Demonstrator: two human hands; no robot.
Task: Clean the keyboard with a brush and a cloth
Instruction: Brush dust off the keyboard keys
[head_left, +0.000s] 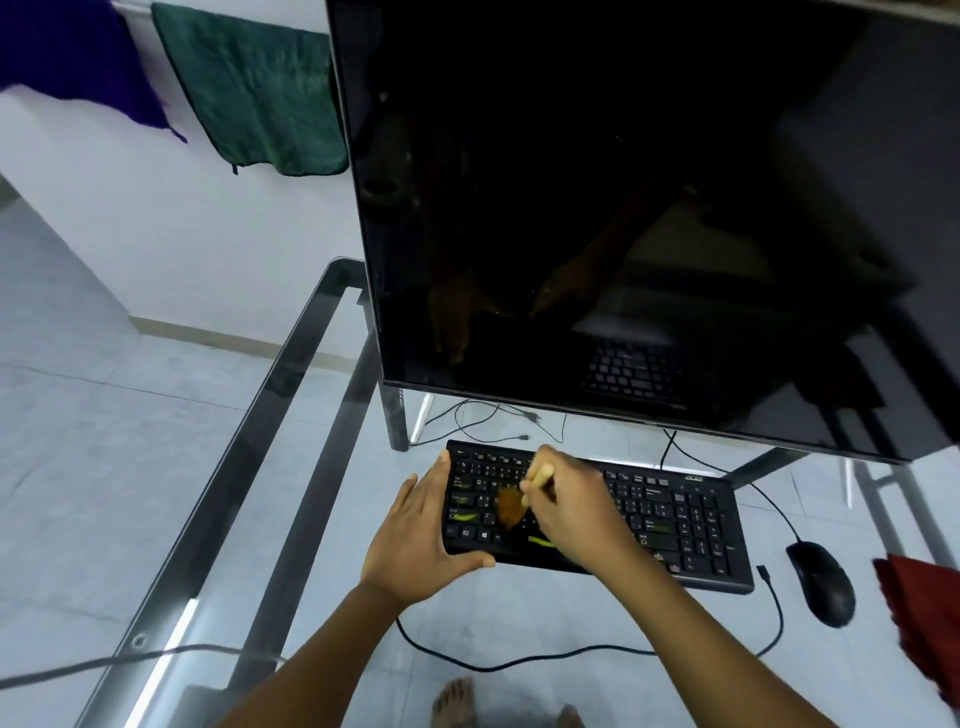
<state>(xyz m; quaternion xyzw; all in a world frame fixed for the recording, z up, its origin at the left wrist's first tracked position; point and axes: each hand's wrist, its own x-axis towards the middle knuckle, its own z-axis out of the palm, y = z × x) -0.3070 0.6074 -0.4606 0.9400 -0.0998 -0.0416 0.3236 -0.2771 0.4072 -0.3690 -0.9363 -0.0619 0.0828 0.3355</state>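
Observation:
A black keyboard (675, 525) lies on the glass table in front of the monitor. My left hand (415, 540) clasps its left end, thumb along the near edge and fingers along the left side. My right hand (576, 504) is over the keyboard's left half and holds a small brush (511, 506) with a pale handle and brown bristles. The bristles touch the letter keys. A dark red cloth (924, 618) lies at the right edge of the table.
A large dark monitor (623, 208) stands just behind the keyboard. A black mouse (823, 582) sits right of the keyboard, its cable looping along the near side. The glass table (291, 467) has a dark frame. Green and purple cloths hang at upper left.

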